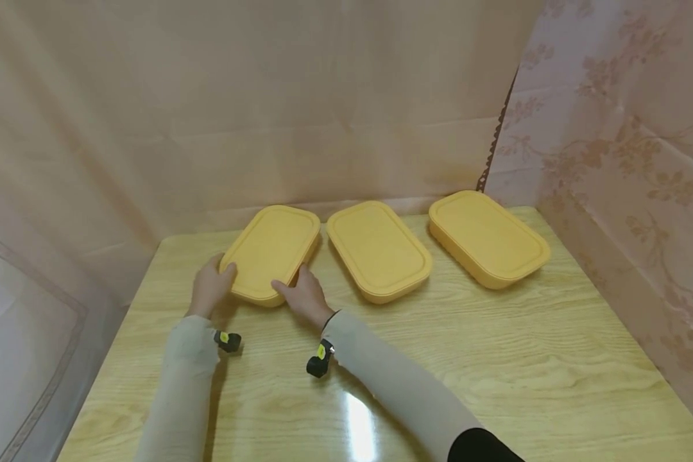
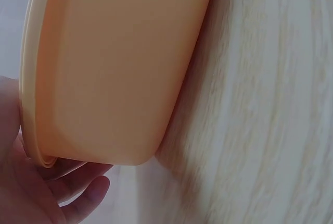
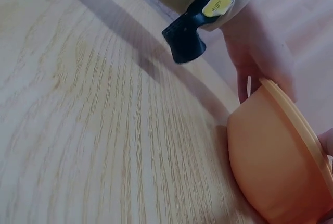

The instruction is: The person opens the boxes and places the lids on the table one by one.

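Head view: three yellow lidded boxes in row at table's point(image 1: 496, 359) 12 o'clock edge. Left hand point(image 1: 209, 287) grasps left box point(image 1: 271, 251) at its 8 o'clock corner; right hand point(image 1: 303, 296) grasps its 5 o'clock edge. Middle box point(image 1: 378, 249) just beside, right box point(image 1: 487, 236) apart.

Left wrist view: fingers point(image 2: 78, 193) curl under left box point(image 2: 119, 67) rim.

Right wrist view: left hand point(image 3: 263, 60) at 1 o'clock on lid rim, left box point(image 3: 276, 166) on table point(image 3: 93, 130).

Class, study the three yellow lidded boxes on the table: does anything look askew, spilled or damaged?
Nothing is spilled or damaged. The left box, held at its near end by the left hand and right hand, sits angled differently from the middle box and right box.
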The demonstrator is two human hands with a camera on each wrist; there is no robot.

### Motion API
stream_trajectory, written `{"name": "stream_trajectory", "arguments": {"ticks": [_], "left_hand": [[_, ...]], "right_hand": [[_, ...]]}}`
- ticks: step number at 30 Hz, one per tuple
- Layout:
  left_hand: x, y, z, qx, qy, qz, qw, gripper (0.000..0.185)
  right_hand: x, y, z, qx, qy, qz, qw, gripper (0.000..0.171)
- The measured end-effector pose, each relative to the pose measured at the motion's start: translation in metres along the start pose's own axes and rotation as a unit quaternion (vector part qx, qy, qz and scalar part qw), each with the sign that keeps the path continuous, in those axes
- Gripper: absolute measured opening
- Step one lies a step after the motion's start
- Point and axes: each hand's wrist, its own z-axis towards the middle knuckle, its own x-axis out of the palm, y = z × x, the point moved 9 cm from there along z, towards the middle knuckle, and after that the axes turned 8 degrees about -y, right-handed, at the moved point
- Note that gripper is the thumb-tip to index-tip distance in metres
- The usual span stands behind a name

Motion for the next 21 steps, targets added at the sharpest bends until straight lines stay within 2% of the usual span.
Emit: {"name": "stream_trajectory", "arguments": {"ticks": [6,13,21], "left_hand": [[0.0017,-0.0003,0.0011,0.003,-0.001,-0.018,0.9998,0.061],[0.0005,0.0033,0.0008,0.007,-0.017,-0.009,0.9998,0.057],[0.0041,0.0045,0.0029,0.001,-0.018,-0.022,0.9996,0.056]], "right_hand": [[-0.0001,-0.0017,0.0000,0.011,-0.012,0.014,1.000,0.082],[0.0025,-0.0022,-0.0023,0.011,-0.010,0.025,1.000,0.083],[0.0013,-0.0021,-0.0036,0.015,-0.011,0.012,1.000,0.086]]}}
